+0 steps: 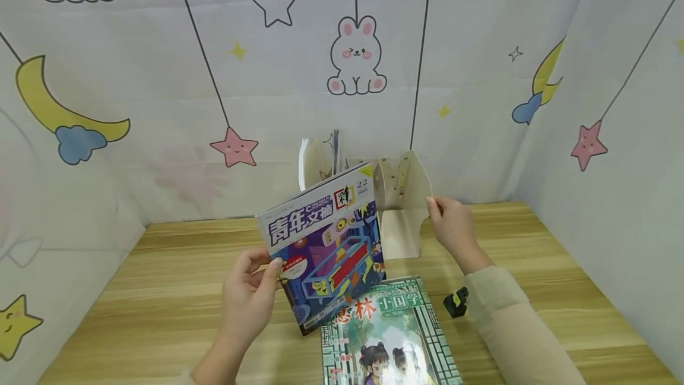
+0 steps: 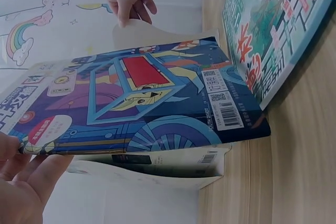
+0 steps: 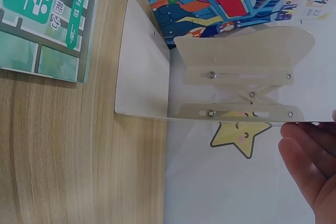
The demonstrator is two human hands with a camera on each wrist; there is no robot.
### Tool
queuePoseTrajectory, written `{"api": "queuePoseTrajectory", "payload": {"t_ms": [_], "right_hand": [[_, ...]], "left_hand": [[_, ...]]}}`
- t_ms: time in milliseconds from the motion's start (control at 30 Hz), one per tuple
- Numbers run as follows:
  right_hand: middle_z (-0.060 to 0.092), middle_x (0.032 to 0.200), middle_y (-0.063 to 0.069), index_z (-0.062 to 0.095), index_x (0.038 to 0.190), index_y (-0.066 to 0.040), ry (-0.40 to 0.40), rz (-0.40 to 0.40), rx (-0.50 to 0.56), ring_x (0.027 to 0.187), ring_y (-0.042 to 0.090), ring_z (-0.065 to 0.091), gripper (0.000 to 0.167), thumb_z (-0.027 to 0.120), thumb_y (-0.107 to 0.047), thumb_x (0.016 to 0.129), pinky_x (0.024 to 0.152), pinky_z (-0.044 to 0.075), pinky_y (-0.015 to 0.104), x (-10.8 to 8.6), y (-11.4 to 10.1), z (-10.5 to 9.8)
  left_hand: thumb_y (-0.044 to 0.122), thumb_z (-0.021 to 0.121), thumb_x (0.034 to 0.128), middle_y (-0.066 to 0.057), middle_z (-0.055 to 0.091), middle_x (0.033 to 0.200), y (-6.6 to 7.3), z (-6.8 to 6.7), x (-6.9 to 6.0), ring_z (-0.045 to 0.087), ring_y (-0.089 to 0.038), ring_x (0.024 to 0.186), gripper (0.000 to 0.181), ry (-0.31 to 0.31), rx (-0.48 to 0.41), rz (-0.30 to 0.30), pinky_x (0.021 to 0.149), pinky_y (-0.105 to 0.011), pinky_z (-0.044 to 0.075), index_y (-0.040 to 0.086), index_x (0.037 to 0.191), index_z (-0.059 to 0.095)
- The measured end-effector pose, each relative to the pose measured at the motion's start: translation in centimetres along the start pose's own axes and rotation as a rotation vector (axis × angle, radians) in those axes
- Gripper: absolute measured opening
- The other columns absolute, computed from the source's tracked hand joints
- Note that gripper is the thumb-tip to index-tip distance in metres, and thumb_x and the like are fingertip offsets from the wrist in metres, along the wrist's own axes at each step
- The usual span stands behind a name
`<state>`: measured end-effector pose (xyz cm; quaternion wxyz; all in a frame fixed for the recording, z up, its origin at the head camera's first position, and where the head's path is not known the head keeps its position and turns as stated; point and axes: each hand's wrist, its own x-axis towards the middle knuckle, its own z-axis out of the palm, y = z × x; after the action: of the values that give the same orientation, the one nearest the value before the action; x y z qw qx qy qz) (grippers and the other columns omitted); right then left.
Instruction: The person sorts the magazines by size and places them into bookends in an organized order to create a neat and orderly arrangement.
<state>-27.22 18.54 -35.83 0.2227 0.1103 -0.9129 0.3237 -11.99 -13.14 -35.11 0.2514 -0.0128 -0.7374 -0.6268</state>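
My left hand point(image 1: 251, 290) grips a purple and blue magazine point(image 1: 331, 248) by its left edge, thumb on the cover. The magazine is raised and tilted, its lower part overlapping the top of a green-bordered magazine point(image 1: 385, 337) lying on the table. My right hand point(image 1: 454, 227) pinches the outer edge of the right end plate of a cream expandable bookend point(image 1: 411, 189). Screwed crossing bars point(image 3: 252, 94) show between that bookend's panels in the right wrist view. In the head view the raised magazine hides much of the bookend's middle.
A few thin books or magazines point(image 1: 335, 147) stand toward the bookend's left side. A small black object with a yellow mark point(image 1: 456, 303) lies right of the green magazine. The wood-grain table point(image 1: 187, 290) ends at a cartoon-printed curtain point(image 1: 288, 88) behind and at the sides.
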Motion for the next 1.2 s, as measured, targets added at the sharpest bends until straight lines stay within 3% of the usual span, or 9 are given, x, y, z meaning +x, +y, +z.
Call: {"api": "queuePoseTrajectory", "payload": {"t_ms": [267,567,767,867,1200], "right_hand": [[0.051,0.053,0.007,0.063,0.074,0.0,0.006,-0.008,0.015,0.043,0.014,0.037,0.03,0.052,-0.016,0.097,0.042,0.031,0.025,0.0,-0.1,-0.1],[0.054,0.055,0.009,0.065,0.077,0.001,-0.001,-0.002,0.019,0.044,0.013,0.038,0.029,0.052,-0.016,0.097,0.043,0.032,0.024,0.0,-0.1,0.0],[0.053,0.055,0.009,0.064,0.076,0.001,0.002,-0.009,0.017,0.044,0.013,0.037,0.03,0.052,-0.016,0.097,0.043,0.032,0.025,0.0,-0.1,-0.1],[0.053,0.055,0.009,0.064,0.077,0.002,0.002,-0.005,0.015,0.045,0.014,0.038,0.03,0.052,-0.016,0.098,0.043,0.032,0.025,0.0,0.0,-0.1],[0.052,0.054,0.009,0.065,0.077,0.002,0.019,-0.027,0.0,0.045,0.014,0.037,0.03,0.053,-0.016,0.097,0.044,0.031,0.025,0.0,0.1,0.0]], "left_hand": [[-0.007,0.057,0.0892,-0.025,0.065,0.099,0.3,1.6,-0.7,0.069,-0.007,0.072,0.01,0.013,-0.042,-0.028,0.06,-0.026,0.059,-0.01,0.099,0.053],[-0.006,0.059,0.0883,-0.025,0.065,0.096,0.2,3.9,-1.6,0.069,-0.008,0.07,0.009,0.07,-0.074,0.055,0.058,-0.024,0.058,-0.011,0.096,0.055],[-0.006,0.058,0.0886,-0.025,0.066,0.096,0.3,5.5,-2.1,0.07,-0.011,0.077,0.008,0.093,-0.119,0.047,0.057,-0.027,0.058,-0.01,0.095,0.055],[-0.006,0.058,0.0884,-0.027,0.066,0.097,0.5,6.5,-2.4,0.07,-0.015,0.081,0.009,0.103,-0.135,0.042,0.056,-0.031,0.058,-0.01,0.096,0.056],[-0.005,0.06,0.0873,-0.025,0.061,0.102,0.5,9.4,-2.8,0.068,-0.035,0.087,0.011,0.156,-0.125,0.108,0.065,-0.032,0.059,-0.01,0.097,0.058]]}}
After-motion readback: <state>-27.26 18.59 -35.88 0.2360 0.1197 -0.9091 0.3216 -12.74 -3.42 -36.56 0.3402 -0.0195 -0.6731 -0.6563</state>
